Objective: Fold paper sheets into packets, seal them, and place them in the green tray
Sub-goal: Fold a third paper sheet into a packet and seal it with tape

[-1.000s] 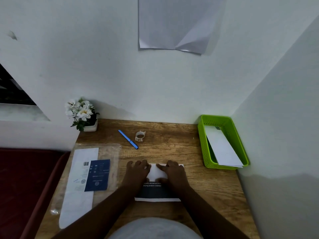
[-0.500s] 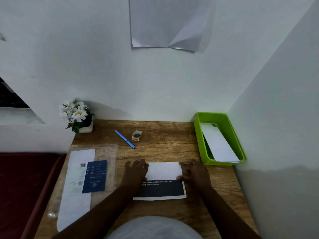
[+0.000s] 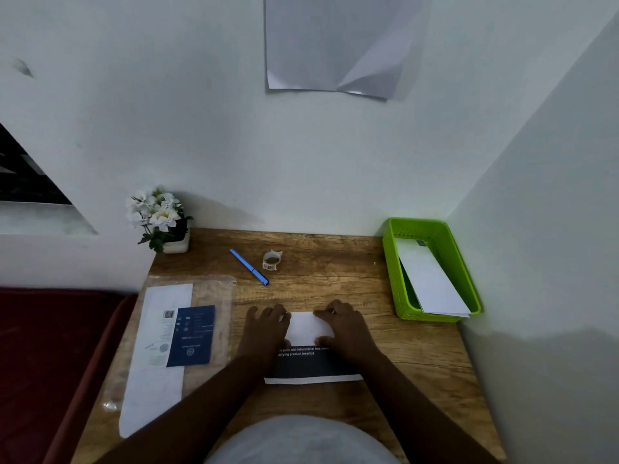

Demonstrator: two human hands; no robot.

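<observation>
Nearest me, my forearms cover both side edges of the folded paper sheet at the wooden desk's near middle. My left hand and right hand lie flat on it, fingers extended, pressing its white flap; its printed text is partly hidden. Far right, the green tray holds a white packet, its far end indistinct.

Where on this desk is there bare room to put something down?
Bare wood lies between the roll of tape and the green tray, and right of the right hand below the tray. The left side is crowded by the plastic sleeve of papers.
</observation>
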